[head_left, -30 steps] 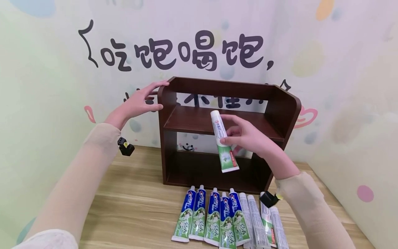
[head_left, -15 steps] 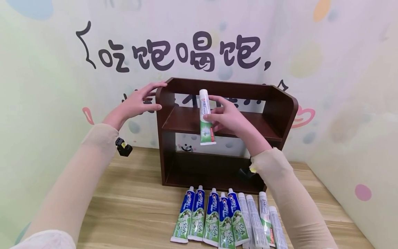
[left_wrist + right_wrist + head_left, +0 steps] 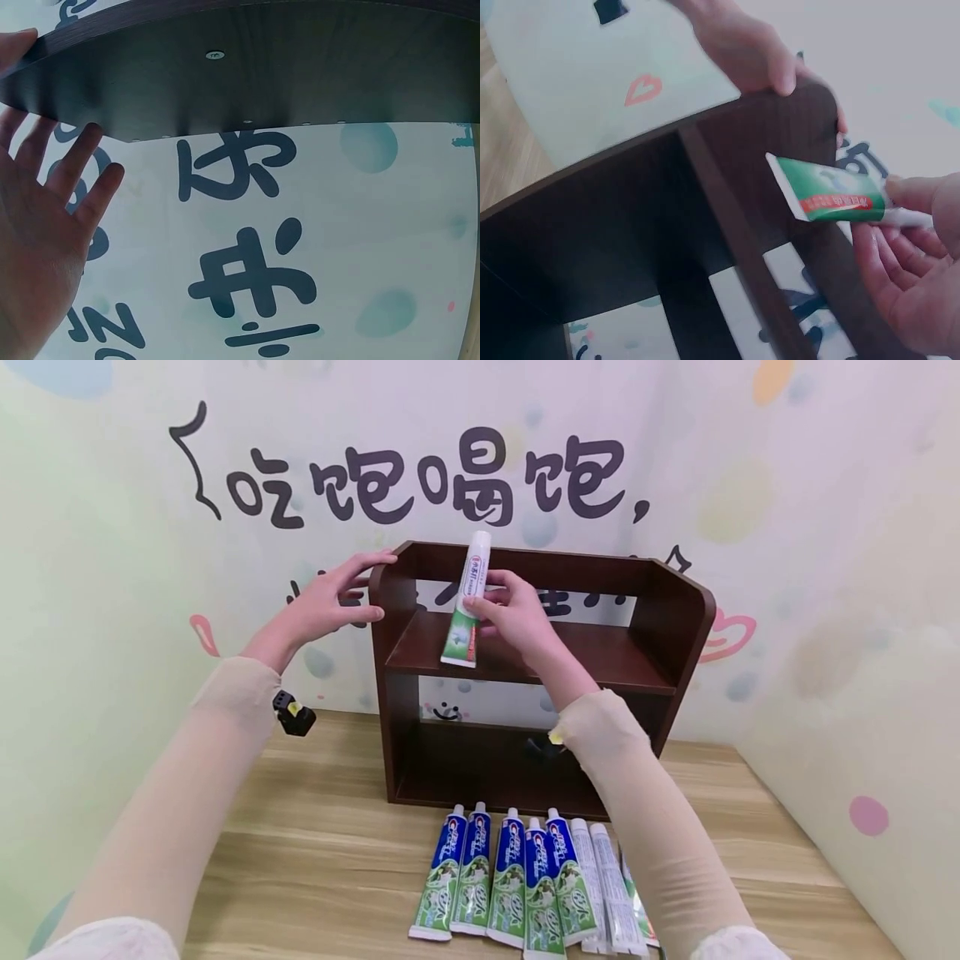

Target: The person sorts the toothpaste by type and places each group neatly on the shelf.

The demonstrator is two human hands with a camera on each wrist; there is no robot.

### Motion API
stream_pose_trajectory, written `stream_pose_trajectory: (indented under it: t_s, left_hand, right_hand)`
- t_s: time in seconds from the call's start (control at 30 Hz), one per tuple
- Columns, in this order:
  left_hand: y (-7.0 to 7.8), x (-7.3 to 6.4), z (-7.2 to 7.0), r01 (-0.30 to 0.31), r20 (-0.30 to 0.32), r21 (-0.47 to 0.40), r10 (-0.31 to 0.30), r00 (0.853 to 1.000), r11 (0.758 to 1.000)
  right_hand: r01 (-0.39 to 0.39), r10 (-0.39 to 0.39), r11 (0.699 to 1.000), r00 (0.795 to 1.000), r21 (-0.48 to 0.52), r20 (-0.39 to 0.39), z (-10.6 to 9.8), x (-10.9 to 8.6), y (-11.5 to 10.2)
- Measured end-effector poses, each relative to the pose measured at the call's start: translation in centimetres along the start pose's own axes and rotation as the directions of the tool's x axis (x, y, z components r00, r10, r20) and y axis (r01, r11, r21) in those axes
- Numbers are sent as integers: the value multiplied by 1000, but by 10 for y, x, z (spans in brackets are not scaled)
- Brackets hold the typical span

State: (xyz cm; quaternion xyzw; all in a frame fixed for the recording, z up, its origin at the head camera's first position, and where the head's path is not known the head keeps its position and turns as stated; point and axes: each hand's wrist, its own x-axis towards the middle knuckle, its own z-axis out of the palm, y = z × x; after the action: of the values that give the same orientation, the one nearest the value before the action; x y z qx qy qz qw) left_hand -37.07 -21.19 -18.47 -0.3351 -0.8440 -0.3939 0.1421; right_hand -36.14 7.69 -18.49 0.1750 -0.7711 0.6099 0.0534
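Note:
In the head view my right hand [image 3: 517, 617] pinches a white and green toothpaste tube [image 3: 467, 602] between thumb and fingers, cap end up. The tube is in front of the upper compartment of a dark brown two-tier shelf [image 3: 528, 672]; the right wrist view shows its flat green end [image 3: 821, 191] apart from the wood. My left hand [image 3: 318, 602] rests on the shelf's upper left side, thumb at the front edge, fingers extended and spread. The left wrist view shows those fingers [image 3: 79, 161] against the outer side panel [image 3: 277, 67].
Several blue and green toothpaste tubes [image 3: 510, 877] lie in a row on the wooden table [image 3: 315, 843] before the shelf. White tubes [image 3: 611, 885] lie to their right, partly hidden by my right forearm. A printed wall [image 3: 112, 568] stands close behind.
My right hand has carried the toothpaste tube up and to the left, from before the middle of the shelf to the upper compartment's left part. My left hand stays on the shelf's side.

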Motion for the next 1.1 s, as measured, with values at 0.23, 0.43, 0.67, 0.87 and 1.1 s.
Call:
stream_pose_trajectory:
  t_s: [0.23,0.43,0.67,0.87,1.1]
  left_hand:
    - [1,-1,-1,-5,-1,-12,5,1000,1000]
    - [2,-2,-1,-2,-6,-24,2,1000,1000]
    - [1,-2,0,9,-5,-33,-9,1000,999]
    - [0,-1,1,4,-12,-40,-4,1000,999]
    - [0,0,2,0,-9,-53,-1,1000,999]
  right_hand:
    - [52,-52,998,999,27,-6,14,16,12]
    - [112,-111,993,993,27,-38,26,29,19]
    - [169,-169,986,978,-10,-118,43,35,23]
    - [198,-215,973,966,-118,-145,56,37,27]
    - [228,-248,957,964,-181,-97,57,33,33]
